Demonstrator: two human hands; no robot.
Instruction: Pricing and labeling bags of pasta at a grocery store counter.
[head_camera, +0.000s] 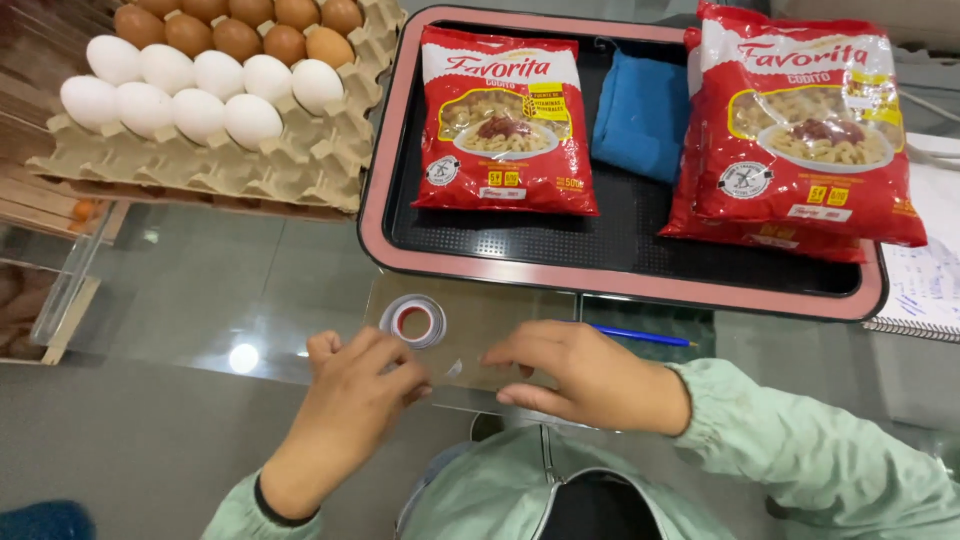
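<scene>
At the lower centre our left hand (350, 400) and right hand (580, 375) meet over a cardboard sheet (490, 320) on the glass table (220, 290), fingertips pinched on what seems a clear strip of tape; the grip itself we cannot tell for sure. The tape roll (415, 320) sits on the sheet just above the left hand. The strip could fold and stick to itself if our fingers drift together. Farther up are a pen (640, 335), a tray (620, 285) of pasta bags (505, 120), and eggs (200, 85) upper left.

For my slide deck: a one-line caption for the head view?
Both hands meet beside a tape roll below a pasta tray.
</scene>
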